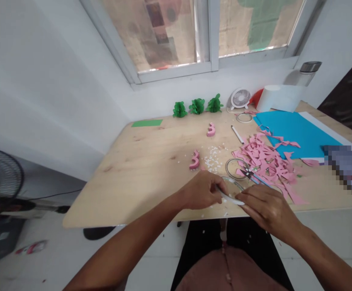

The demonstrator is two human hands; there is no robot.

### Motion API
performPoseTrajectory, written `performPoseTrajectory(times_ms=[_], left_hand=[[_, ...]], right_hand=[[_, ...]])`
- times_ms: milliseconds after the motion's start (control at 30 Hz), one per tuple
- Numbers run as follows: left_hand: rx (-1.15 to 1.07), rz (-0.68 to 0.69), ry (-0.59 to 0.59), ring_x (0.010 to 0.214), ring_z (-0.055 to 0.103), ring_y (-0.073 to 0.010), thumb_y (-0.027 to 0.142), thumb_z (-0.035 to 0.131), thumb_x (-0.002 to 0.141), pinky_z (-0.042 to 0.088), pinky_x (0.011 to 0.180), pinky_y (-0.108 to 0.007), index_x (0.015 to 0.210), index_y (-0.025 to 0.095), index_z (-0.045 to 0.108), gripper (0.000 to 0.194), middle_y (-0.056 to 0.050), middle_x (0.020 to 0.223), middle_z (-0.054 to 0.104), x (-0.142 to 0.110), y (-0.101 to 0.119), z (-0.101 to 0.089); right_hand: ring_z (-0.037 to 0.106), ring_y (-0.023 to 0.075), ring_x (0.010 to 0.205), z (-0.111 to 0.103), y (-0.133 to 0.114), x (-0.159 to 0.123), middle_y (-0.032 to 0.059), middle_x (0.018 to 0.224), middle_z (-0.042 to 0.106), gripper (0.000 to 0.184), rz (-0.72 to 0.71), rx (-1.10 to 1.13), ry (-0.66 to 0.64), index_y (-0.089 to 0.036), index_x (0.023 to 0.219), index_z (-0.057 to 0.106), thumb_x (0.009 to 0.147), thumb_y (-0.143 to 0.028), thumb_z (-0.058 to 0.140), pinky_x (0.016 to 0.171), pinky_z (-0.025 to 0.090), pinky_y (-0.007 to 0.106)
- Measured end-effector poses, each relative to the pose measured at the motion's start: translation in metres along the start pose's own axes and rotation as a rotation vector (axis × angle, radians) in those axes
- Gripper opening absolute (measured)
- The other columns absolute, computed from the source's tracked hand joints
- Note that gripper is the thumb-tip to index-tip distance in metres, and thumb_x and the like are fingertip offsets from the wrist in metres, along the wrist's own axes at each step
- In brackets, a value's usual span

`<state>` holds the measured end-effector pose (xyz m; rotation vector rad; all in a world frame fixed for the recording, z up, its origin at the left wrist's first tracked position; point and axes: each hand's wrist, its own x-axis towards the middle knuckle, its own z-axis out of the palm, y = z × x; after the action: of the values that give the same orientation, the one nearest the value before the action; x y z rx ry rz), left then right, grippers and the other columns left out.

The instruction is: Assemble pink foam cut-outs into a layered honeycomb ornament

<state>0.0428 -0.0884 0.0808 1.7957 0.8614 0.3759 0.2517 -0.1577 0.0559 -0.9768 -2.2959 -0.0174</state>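
Note:
Near the table's front edge, my left hand (204, 189) and my right hand (265, 206) are closed on opposite sides of a thin roll of tape (235, 184). A whitish strip (232, 199) runs between my fingers along the roll's near side. My fingers partly cover the ring. Just beyond my right hand lies a pair of scissors (251, 176), blades pointing left, its handle partly hidden by the hand. Another tape roll (226, 167) lies flat behind the one I hold. A pink 3-shaped paper piece (195, 160) is beyond my left hand.
Pink paper scraps (263, 155) are heaped at right, with small white bits (213, 158) scattered mid-table. Blue sheets (297, 131), a marker (237, 134), a second pink 3 (211, 129), green paper figures (197, 106), a small fan (240, 98) and a bottle (308, 74) stand or lie farther back.

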Motion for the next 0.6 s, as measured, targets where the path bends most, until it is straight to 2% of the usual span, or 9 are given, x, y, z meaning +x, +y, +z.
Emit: performPoseTrajectory(times_ms=[100,167,300,467,600], left_hand=[[-0.098,-0.072,0.045,0.053,0.062,-0.0114,-0.002,0.043,0.058,0.048,0.055,-0.021,0.069,0.013,0.07,0.032,0.0,0.056,0.066,-0.002,-0.002,0.004],[-0.181,-0.069,0.054,0.056,0.064,-0.0121,-0.003,0.043,0.058,0.049,0.057,-0.022,0.075,0.013,0.07,0.035,-0.001,0.057,0.067,-0.005,-0.003,0.006],[-0.358,-0.053,0.07,0.061,0.064,-0.012,0.003,0.054,0.065,0.051,0.065,-0.025,0.091,0.013,0.07,0.033,-0.001,0.063,0.069,-0.016,-0.004,0.011],[-0.411,-0.089,0.101,0.065,0.063,-0.0125,0.015,0.069,0.067,0.048,0.065,-0.024,0.091,0.012,0.071,0.025,-0.003,0.069,0.069,-0.025,-0.003,0.019],[-0.454,-0.061,0.142,0.068,0.064,-0.0136,0.022,0.071,0.068,0.049,0.069,-0.027,0.09,0.012,0.07,0.024,-0.004,0.072,0.068,-0.03,-0.001,0.026]], right_hand=[[0.066,0.0193,0.071,-0.001,0.001,-0.002,0.0095,0.078,0.07,0.021,0.002,0.008,-0.008,-0.014,0.091,0.068,0.093,-0.019,0.048,0.063,0.049,0.03],[0.066,0.0194,0.072,-0.001,0.002,-0.003,0.0093,0.078,0.07,0.02,0.021,0.01,-0.015,-0.014,0.093,0.068,0.093,-0.019,0.049,0.063,0.048,0.03],[0.066,0.0195,0.074,-0.002,0.004,-0.008,0.0095,0.081,0.07,0.019,0.055,0.021,-0.031,-0.015,0.095,0.067,0.092,-0.019,0.049,0.064,0.049,0.03],[0.066,0.019,0.072,-0.003,0.001,-0.011,0.0087,0.08,0.07,0.018,0.081,0.077,-0.028,-0.016,0.093,0.067,0.092,-0.02,0.049,0.063,0.05,0.029],[0.065,0.018,0.07,-0.003,-0.004,-0.011,0.0083,0.078,0.07,0.019,0.111,0.137,-0.033,-0.017,0.093,0.067,0.092,-0.021,0.049,0.061,0.049,0.028]])
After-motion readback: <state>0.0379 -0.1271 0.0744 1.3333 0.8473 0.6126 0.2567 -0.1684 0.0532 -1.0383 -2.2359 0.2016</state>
